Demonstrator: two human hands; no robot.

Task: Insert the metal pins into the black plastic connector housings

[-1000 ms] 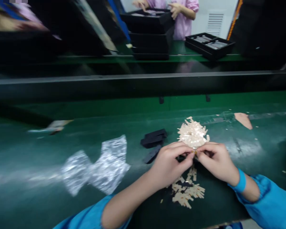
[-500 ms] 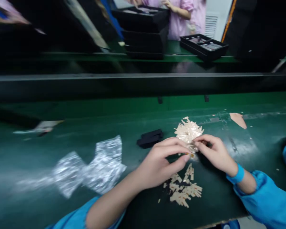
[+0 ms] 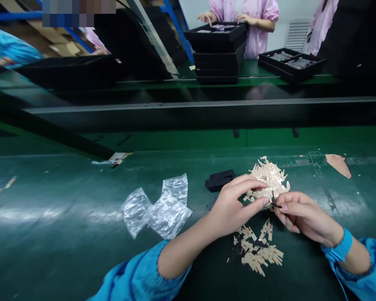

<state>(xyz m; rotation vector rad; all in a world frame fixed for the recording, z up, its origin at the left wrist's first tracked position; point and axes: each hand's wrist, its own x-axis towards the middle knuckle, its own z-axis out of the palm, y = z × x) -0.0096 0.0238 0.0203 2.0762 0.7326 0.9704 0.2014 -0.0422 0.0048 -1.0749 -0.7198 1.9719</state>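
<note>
Between the thumb and fingers of my right hand is a small black strip, thin and forked-looking. My left hand reaches in from the other side. Its thumb tip is close to the strip, with the index finger held apart above; whether the thumb touches the strip I cannot tell. Just behind both hands lies a heap of small cream-coloured flat pieces, partly covered by my fingers. A second, looser pile of cream pieces with orange-brown marks and some black bits lies nearer to me, below the hands.
Clear plastic bags lie crumpled on the green table to the left. Black foam-like blocks sit beside my left hand. A torn tan scrap lies at right. Beyond a dark rail, stacked black trays stand before a person in pink.
My view has swung left, so the table things appear further right. My right hand has drawn back from the heap, and the black strip now shows in its fingers.
</note>
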